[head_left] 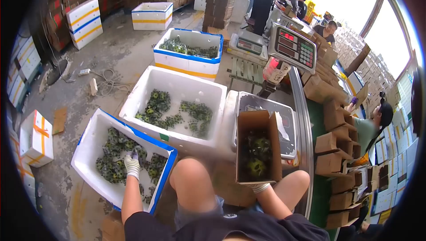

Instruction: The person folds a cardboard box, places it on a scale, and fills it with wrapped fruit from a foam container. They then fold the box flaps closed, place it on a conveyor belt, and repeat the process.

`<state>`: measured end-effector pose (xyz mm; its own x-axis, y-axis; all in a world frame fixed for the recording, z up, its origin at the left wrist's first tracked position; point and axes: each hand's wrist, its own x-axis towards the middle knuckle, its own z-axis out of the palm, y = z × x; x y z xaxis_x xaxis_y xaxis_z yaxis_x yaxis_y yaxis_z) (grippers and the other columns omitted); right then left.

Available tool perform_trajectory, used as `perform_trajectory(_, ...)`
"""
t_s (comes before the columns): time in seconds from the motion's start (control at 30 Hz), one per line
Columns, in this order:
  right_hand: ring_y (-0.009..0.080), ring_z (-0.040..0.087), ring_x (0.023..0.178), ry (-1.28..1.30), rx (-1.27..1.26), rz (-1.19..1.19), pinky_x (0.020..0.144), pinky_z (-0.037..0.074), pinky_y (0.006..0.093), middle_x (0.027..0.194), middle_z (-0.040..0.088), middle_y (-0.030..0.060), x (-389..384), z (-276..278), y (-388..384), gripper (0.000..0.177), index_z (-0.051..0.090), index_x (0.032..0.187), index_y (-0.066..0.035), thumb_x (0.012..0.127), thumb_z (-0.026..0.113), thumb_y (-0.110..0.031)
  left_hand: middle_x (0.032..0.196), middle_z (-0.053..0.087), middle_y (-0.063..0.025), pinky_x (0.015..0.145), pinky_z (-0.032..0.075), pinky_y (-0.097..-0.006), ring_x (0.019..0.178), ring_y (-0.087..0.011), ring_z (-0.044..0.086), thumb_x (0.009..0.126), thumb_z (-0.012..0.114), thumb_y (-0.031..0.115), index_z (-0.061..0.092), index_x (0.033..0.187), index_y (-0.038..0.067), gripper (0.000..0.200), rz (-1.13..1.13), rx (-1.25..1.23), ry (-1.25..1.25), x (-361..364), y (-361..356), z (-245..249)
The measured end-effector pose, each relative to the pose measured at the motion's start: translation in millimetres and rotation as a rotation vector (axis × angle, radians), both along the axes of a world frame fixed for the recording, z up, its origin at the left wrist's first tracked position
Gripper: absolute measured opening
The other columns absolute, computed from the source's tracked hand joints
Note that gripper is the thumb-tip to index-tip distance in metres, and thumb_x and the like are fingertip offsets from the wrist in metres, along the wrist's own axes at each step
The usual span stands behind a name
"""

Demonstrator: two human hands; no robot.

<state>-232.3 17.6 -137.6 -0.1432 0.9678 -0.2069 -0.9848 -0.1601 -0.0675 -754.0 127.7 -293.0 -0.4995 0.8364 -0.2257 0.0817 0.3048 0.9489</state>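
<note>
My left hand [132, 165], in a striped glove, reaches down into a blue-rimmed white foam box [84, 152]. Its fingertips are among small dark-green, leafy-looking clumps [113, 161], which partly hide them; I cannot tell whether they grip one. My gloved right hand [259, 187] is closed at the near lower edge of an open cardboard box [258, 180], mostly hidden beneath it. Inside that box lie yellow-green, star-shaped clumps [258, 156]. The box stands tilted toward me in front of a scale's platform [286, 103].
A larger white foam box [213, 90] and another blue-rimmed box [186, 65] hold similar clumps. A scale display [293, 47] stands ahead. Open cartons [330, 145] line the right, where a person [370, 125] sits. Other people work at the back. A loose cord [111, 81] lies on the floor.
</note>
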Motion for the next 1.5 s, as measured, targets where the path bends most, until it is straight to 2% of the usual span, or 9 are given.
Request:
perform_trajectory(0.1, 0.0286, 0.041, 0.13, 0.082, 0.062, 0.043, 0.113, 0.03, 0.0447, 0.144, 0.041, 0.0132, -17.0, 41.3, -6.9, 0.062, 0.037, 0.141, -0.005, 0.095, 0.043, -0.045, 0.085, 0.06, 0.0002, 0.056, 0.04, -0.02, 0.071, -0.0036, 0.051, 0.095, 0.059, 0.019, 0.063, 0.103, 0.009, 0.014, -0.112, 0.403, -0.086, 23.9, -0.7, 102.9)
perform_trajectory(0.3, 0.0347, 0.033, 0.136, -0.187, 0.2, 0.151, 0.114, 0.023, 0.0512, 0.148, 0.035, 0.0117, -14.1, 35.4, -22.9, 0.082, 0.031, 0.145, -0.008, 0.083, 0.049, -0.059, 0.09, 0.06, -0.0062, 0.072, 0.049, -0.0309, 0.079, -0.0181, 0.059, 0.089, 0.062, 0.009, 0.058, 0.105, 0.003, 0.018, -0.36, 1.211, 0.638, 177.7, -35.7, 354.4)
perform_trajectory(0.4, 0.0378, 0.029, 0.138, -0.223, 0.294, 0.087, 0.115, 0.02, 0.0545, 0.151, 0.033, 0.0109, -16.5, 48.8, -29.8, 0.093, 0.027, 0.148, -0.01, 0.078, 0.053, -0.066, 0.093, 0.062, -0.0124, 0.075, 0.049, -0.0361, 0.085, -0.0304, 0.061, 0.079, 0.065, 0.006, 0.06, 0.102, 0.005, 0.023, -0.71, 1.281, 0.732, 262.1, -51.5, 406.6)
perform_trajectory(0.5, 0.035, 0.028, 0.14, -0.267, 0.339, -0.024, 0.115, 0.019, 0.0552, 0.151, 0.032, 0.0104, -16.9, 59.0, -40.8, 0.093, 0.027, 0.149, -0.012, 0.078, 0.052, -0.067, 0.098, 0.062, -0.0146, 0.08, 0.049, -0.0413, 0.093, -0.0355, 0.059, 0.074, 0.07, 0.01, 0.063, 0.103, 0.006, 0.03, -1.15, 1.18, 0.87, 327.7, -55.0, 409.9)
perform_trajectory(0.7, 0.0227, 0.03, 0.139, -1.22, 0.191, -0.26, 0.112, 0.019, 0.0545, 0.148, 0.036, 0.0102, 6.0, 25.6, -50.8, 0.079, 0.028, 0.149, -0.017, 0.087, 0.038, -0.066, 0.112, 0.059, -0.0166, 0.088, 0.047, -0.0421, 0.104, -0.0355, 0.057, 0.075, 0.073, 0.017, 0.062, 0.112, 0.005, 0.041, -1.134, 1.155, 0.619, 358.0, -101.9, 412.8)
perform_trajectory(0.8, 0.0219, 0.033, 0.137, -1.575, 0.147, -0.338, 0.111, 0.021, 0.0533, 0.146, 0.038, 0.0105, 18.8, 20.3, -50.6, 0.077, 0.03, 0.147, -0.016, 0.088, 0.036, -0.065, 0.123, 0.054, -0.0196, 0.097, 0.041, -0.0483, 0.114, -0.0399, 0.05, 0.076, 0.073, 0.03, 0.058, 0.119, 0.004, 0.052, -1.129, 1.099, 0.719, 365.6, -124.9, 400.3)
perform_trajectory(1.23, 0.0236, 0.043, 0.124, -1.635, 0.132, -0.334, 0.102, 0.032, 0.0483, 0.135, 0.047, 0.0123, 16.6, 11.6, -42.9, 0.068, 0.038, 0.139, -0.011, 0.09, 0.041, -0.058, 0.141, 0.039, -0.0158, 0.105, 0.02, -0.0653, 0.133, -0.0415, 0.03, 0.082, 0.063, 0.045, 0.053, 0.13, 0.012, 0.06, -1.086, 1.023, 0.757, 390.6, -160.7, 373.6)
perform_trajectory(1.27, 0.0237, 0.044, 0.123, -1.63, 0.133, -0.33, 0.102, 0.033, 0.048, 0.135, 0.047, 0.0124, 16.6, 11.0, -42.5, 0.068, 0.038, 0.139, -0.01, 0.091, 0.041, -0.058, 0.133, 0.046, -0.0171, 0.109, 0.017, -0.0587, 0.129, -0.0425, 0.035, 0.08, 0.066, 0.046, 0.056, 0.124, 0.01, 0.058, -1.05, 1.047, 0.769, 392.5, -161.7, 376.4)
perform_trajectory(1.5, 0.0247, 0.049, 0.116, -1.591, 0.124, -0.296, 0.097, 0.038, 0.0453, 0.129, 0.052, 0.0133, 13.5, 6.5, -38.2, 0.063, 0.043, 0.135, -0.007, 0.092, 0.044, -0.054, 0.131, 0.047, -0.0149, 0.107, 0.014, -0.0608, 0.129, -0.0413, 0.035, 0.078, 0.066, 0.044, 0.054, 0.126, 0.009, 0.061, -1.005, 1.017, 0.84, 398.1, -160.9, 382.8)
